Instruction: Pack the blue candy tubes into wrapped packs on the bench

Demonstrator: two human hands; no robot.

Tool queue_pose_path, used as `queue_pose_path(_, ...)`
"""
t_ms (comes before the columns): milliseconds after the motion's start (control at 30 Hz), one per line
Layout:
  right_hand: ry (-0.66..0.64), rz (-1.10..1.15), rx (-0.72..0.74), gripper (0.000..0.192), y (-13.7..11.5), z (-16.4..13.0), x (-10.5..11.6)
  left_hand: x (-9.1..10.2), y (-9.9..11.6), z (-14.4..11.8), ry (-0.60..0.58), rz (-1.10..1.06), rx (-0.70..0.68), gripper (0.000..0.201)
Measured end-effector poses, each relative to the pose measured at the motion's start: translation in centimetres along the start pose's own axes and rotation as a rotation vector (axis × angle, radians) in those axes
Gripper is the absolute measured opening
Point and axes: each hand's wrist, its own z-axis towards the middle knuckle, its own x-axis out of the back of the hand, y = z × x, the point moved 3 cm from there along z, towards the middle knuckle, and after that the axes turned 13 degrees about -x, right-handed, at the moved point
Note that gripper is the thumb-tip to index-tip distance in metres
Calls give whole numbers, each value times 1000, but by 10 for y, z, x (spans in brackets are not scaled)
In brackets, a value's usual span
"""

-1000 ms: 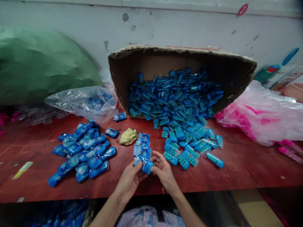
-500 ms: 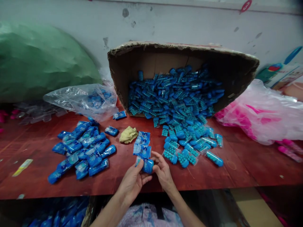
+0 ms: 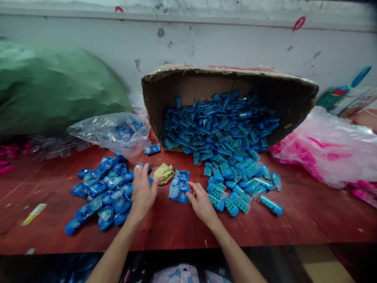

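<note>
My left hand (image 3: pixel 143 192) lies flat, fingers apart, at the right edge of a heap of bagged blue packets (image 3: pixel 101 188) on the red table (image 3: pixel 176 228). It holds nothing that I can see. My right hand (image 3: pixel 201 203) rests with its fingertips at the corner of a small stack of flat blue bags (image 3: pixel 179 186). Just to its right, unbagged blue capsule cases (image 3: pixel 235 188) spill out of a cardboard box (image 3: pixel 229 78) tipped on its side.
A yellow cloth (image 3: pixel 163 173) lies between the heaps. A clear plastic bag (image 3: pixel 108 131) with some packets sits behind the left heap. A green sack (image 3: pixel 55 90) fills the left, a pink-and-clear bag (image 3: pixel 326 149) the right. The wall stands close behind.
Both hands held one bagged blue packet near the table edge. Now the packet is gone from them; my left hand has moved left onto the heap, my right forward to the flat bags.
</note>
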Motion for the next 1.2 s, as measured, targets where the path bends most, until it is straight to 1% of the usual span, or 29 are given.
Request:
queue_pose_path(67,2,-216,-11,43,-6,7,-5,-39,-2,8,-163,78,-2,56)
queue_pose_path(100,3,-323,-18,45,-8,8,-7,-55,-4,12,-216,85,0,52)
queue_pose_path(133,7,-420,-19,46,-9,8,-10,-67,-7,15,-234,85,0,48)
queue_pose_path(200,33,-559,-10,41,-9,6,-15,-79,-12,18,-236,76,8,42)
queue_pose_path(267,63,-619,6,30,-7,2,-19,-80,-15,15,-223,70,15,40)
queue_pose_path(367,78,-627,28,15,-4,-2,-22,-74,-14,3,-223,71,-6,41)
queue_pose_path(467,83,-608,38,15,-5,-2,-21,-71,-9,-10,-213,50,-66,44)
queue_pose_path(500,93,-604,37,18,-5,-1,-20,-72,-9,-13,-201,32,-81,44)
queue_pose_path(567,123,-613,21,34,-8,3,-18,-75,-10,-11,-168,-8,-82,41)
queue_pose_path(600,131,-626,10,38,-9,5,-17,-76,-11,-8,-152,-23,-70,39)
queue_pose_path(633,132,-641,0,36,-9,7,-18,-78,-12,-3,-136,-29,-49,38)
queue_pose_path(733,107,-664,-2,15,-9,10,-21,-78,-13,10,-65,-10,14,40)
queue_pose_path(800,98,-661,18,13,-9,9,-21,-76,-11,11,-20,10,29,43)
queue_pose_path(867,87,-658,37,15,-10,9,-20,-73,-9,6,-16,32,17,42)
queue_pose_path(967,80,-647,67,17,-17,18,-16,-73,-12,-5,-69,8,1,38)
queue_pose_path(1000,75,-642,82,24,-21,25,-16,-74,-14,-7,-84,-16,-1,37)
queue_pose_path(1067,48,-638,117,48,-33,43,-20,-77,-19,-6,-94,-67,-8,35)
queue_pose_path(1100,21,-639,135,57,-38,54,-24,-78,-21,-4,-93,-86,-13,35)
queue_pose_path(1133,-5,-639,150,60,-44,65,-29,-80,-23,-1,-90,-100,-18,35)
queue_pose_path(1200,-66,-635,183,55,-53,87,-41,-82,-26,6,-75,-128,-26,36)
